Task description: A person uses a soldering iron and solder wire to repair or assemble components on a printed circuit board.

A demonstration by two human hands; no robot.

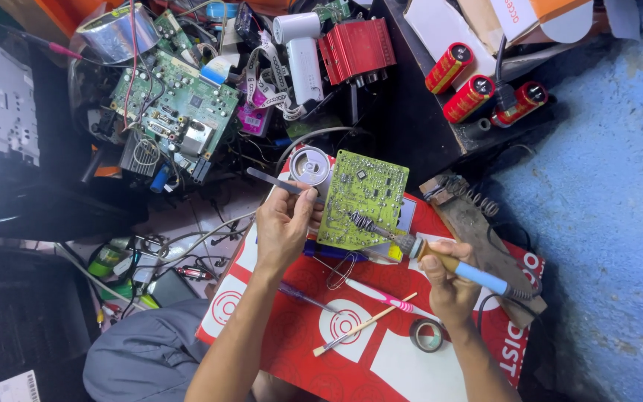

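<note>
The left hand (283, 223) is pinching a pair of metal tweezers (277, 181), fingers closed around them, and is also steadying the left edge of a circuit board (362, 199). The right hand (449, 281) is gripping a soldering iron (440, 260) by its tan and blue handle, its coiled tip touching the lower middle of the board.

The board is a yellow-green rectangle, propped upright and slightly tilted, dotted with tiny silvery solder points and fine traces. It is standing over the far edge of a red and white printed sheet (299, 327), beside a shiny round tin (310, 165).

On the sheet, near the hands, are lying a thin wooden brush (364, 324), a pink and white pen (373, 292), a blue pen (303, 296), a bent wire loop (340, 269) and a dark roll of tape (427, 335). A worn wooden block with a wire spring (478, 216) is sitting just right of the board.

Farther out, a larger green circuit board (176, 108), a red finned metal box (356, 48), a white hair dryer (303, 52), a silvery tape roll (117, 31) and three red cylinders (478, 82) are crowding a dark bench. A rough blue wall (612, 186) is filling the right side.
</note>
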